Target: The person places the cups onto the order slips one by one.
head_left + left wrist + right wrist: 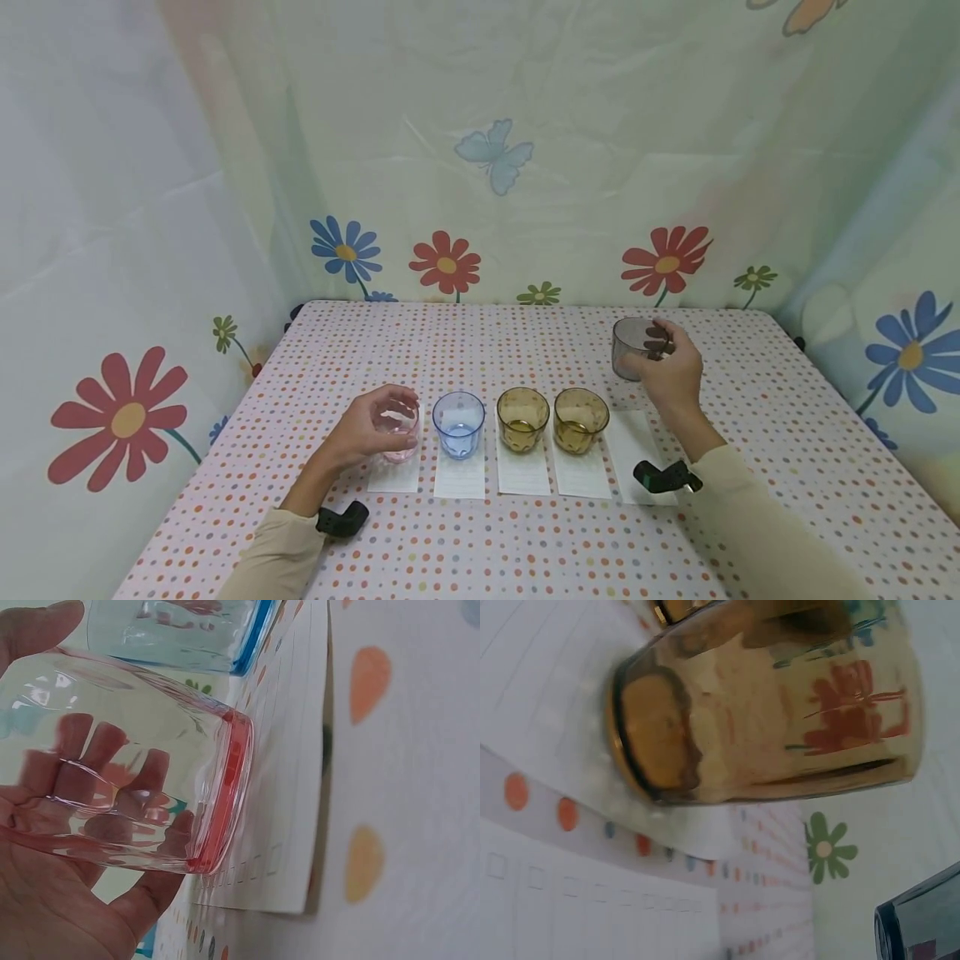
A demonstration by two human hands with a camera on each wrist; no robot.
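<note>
My left hand (366, 427) curls round a clear pink glass (225, 795), thumb on one side and fingers on the other. The thicker pink base is close over a white lined sheet (289, 825). Toward the back right, my right hand (675, 373) grips a grey see-through glass (628, 340) by its side, beyond the rightmost paper sheet (633, 446). In the right wrist view only part of the grey glass (926, 922) shows, at the lower right corner, and the hand is out of frame.
Between the hands, a blue glass (458, 423) and two amber glasses (522, 417) stand upright in a row, each at a paper sheet. The dotted tablecloth (465, 550) covers the table. A flowered curtain (570, 192) hangs behind and along both sides.
</note>
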